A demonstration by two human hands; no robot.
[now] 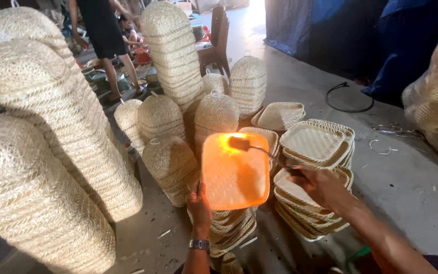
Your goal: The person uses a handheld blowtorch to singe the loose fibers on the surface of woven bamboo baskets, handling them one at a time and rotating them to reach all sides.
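Holding a square woven bamboo tray (pixel 235 172) upright by its lower edge, the left hand (pixel 199 207) has its fingers gripping it while the right hand (pixel 316 183), closed around a thin torch wand (pixel 259 148), plays flame over the glowing upper corner. Singeing seems just underway; stacked trays (pixel 313 203) beside look untouched.

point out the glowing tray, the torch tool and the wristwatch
glowing tray (pixel 234 180), head view, middle of its woven face
torch tool (pixel 259 148), head view, thin metal shaft
wristwatch (pixel 199 244), head view, band on the left wrist
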